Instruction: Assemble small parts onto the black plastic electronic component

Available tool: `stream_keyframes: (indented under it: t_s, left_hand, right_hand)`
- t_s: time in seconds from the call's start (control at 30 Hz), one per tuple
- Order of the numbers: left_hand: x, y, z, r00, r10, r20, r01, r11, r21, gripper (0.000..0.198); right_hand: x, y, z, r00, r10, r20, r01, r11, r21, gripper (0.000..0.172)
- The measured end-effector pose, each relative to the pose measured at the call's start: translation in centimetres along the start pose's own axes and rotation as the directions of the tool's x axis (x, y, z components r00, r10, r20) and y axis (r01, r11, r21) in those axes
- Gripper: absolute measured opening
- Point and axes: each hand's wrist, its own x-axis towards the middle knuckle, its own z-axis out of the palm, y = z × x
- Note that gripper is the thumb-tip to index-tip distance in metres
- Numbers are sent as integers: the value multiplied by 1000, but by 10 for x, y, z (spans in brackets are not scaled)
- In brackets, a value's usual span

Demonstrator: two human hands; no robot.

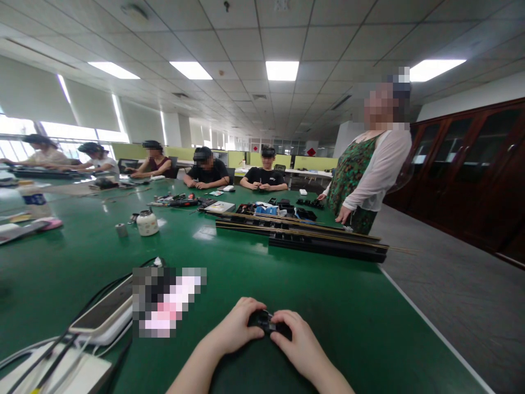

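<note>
Just above the green table (229, 268), near its front edge, both my hands grip one small black plastic part (267, 323). My left hand (240, 328) has its thumb and fingers closed round the part's left end. On the right end, the thumb and fingers of my right hand (296, 336) are pinched. A lighter, shiny bit shows at the top middle of the part, between my fingertips. My fingers hide much of it, so its exact kind cannot be made out.
Left of my hands lie a phone on a white block (109, 309) and cables. A small white jar (147, 223) stands beyond. Long black rails (328, 246) with thin brass-coloured rods lie across the table. A person in a green dress (353, 169) stands at right; several others sit opposite.
</note>
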Motion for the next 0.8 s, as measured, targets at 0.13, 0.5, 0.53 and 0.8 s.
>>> stream_keyframes:
  t_s: [0.13,0.5,0.53,0.8]
  left_hand:
    - [-1,4,-1,1000,-13,11,13,1000,-5,42]
    - [2,1,5,998,-43,-41,42,999,-12,43]
    - [2,1,5,998,-46,-40,45,999,-14,43]
    - [2,9,1,999,-35,-14,34,999,-14,41]
  right_hand:
    - [0,0,0,1000,-5,3,5,1000,-1,18]
    - [0,1,1,1000,1,1,-1,1000,-14,18]
    - [0,1,1,1000,1,-1,-1,1000,-15,18]
    - [0,2,2,1000,-2,1,2,1000,-12,17]
